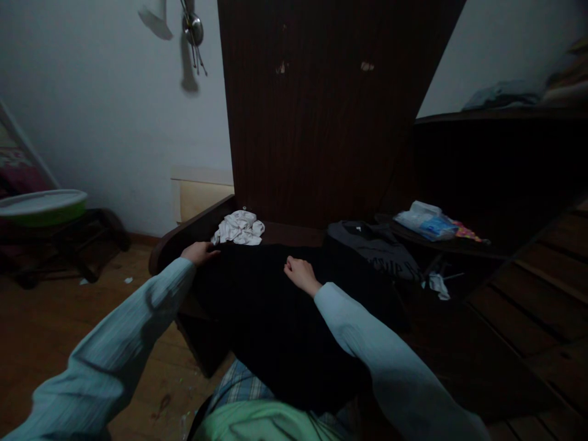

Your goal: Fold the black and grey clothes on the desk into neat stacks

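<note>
A black cloth garment [271, 306] lies spread over the dark wooden surface and hangs down toward my lap; its exact kind is hard to make out in the dim light. My left hand [200, 252] is at its far left corner, thumb and fingers pinched at the cloth edge. Over the middle of the black garment, my right hand [301, 274] is closed, its fingers curled against the fabric. Just beyond my left hand sits a crumpled white cloth [239, 228]. To the right, a dark grey garment with black lettering [374, 245] lies partly beside the black one.
A plastic packet [427, 220] rests on a low shelf at right, with a crumpled white scrap [438, 286] below it. Wooden slats [542, 291] run along the far right. A green basin [43, 208] stands on a dark stool at left. A tall dark panel [321, 116] rises behind.
</note>
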`<state>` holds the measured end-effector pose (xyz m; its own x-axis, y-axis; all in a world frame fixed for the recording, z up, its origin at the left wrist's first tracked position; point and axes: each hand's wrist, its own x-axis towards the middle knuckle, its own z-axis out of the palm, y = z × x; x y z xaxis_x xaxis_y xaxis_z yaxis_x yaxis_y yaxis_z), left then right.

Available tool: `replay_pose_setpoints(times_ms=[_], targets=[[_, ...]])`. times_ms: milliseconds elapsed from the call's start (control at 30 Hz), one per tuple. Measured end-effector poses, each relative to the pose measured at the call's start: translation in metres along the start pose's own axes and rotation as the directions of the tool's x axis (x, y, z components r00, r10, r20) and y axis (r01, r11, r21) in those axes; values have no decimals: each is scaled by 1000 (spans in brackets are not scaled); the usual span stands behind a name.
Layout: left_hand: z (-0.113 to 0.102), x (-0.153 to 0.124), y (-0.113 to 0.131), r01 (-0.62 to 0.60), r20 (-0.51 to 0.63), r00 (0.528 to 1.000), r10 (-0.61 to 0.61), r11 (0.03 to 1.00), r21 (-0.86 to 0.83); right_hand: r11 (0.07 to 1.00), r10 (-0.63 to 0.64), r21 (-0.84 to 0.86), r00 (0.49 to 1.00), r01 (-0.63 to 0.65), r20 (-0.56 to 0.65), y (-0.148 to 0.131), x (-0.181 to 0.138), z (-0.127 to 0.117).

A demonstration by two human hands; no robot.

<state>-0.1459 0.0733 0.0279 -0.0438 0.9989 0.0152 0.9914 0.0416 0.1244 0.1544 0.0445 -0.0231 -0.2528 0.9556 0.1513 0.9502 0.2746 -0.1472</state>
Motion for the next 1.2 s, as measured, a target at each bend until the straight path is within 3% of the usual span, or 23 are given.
replay_pose_setpoints(times_ms=[100,167,267,333,400,500,600,700,800,900,967,1067,1133,1200], targets=[[-13,3,5,24,-206,977,-54,989,-147,1000,-12,21,1000,12,-6,-1,0,0],[-20,8,8,-11,-298,950,-97,940,-341,998,-4,62,1000,4,8,-3,3,-3],[-24,18,10,-81,-316,938,-144,794,-603,975,25,214,991,-53,132,-4,13,-11],[-27,24,10,-72,-309,935,-176,759,-647,937,-17,344,972,-67,233,-5,19,-18],[-30,28,10,-38,-326,923,-205,792,-609,900,-147,435,959,29,240,-6,20,-21],[-35,30,12,29,-367,907,-206,900,-435,880,-358,394,915,264,187,-7,12,-15],[-35,29,15,101,-343,928,-145,985,-142,891,-417,280,888,357,193,-5,2,-5],[-30,29,19,118,-204,975,-94,987,111,894,-423,236,890,381,169,5,1,-7],[-23,25,27,52,-129,992,-15,955,292,952,-295,123,949,282,108,24,7,-30],[-12,7,44,-137,-43,987,155,950,280,999,-44,-30,999,44,26,47,3,-62],[1,-17,60,-353,72,935,347,928,114,994,59,-92,998,-57,25,59,-11,-78],[28,-58,78,-596,64,798,600,800,-69,978,106,-189,987,-82,119,72,-49,-83],[47,-77,84,-634,39,769,638,768,-88,963,134,-255,973,-84,186,78,-76,-76],[63,-85,85,-612,4,789,615,786,-81,959,148,-270,966,-88,211,82,-97,-66]])
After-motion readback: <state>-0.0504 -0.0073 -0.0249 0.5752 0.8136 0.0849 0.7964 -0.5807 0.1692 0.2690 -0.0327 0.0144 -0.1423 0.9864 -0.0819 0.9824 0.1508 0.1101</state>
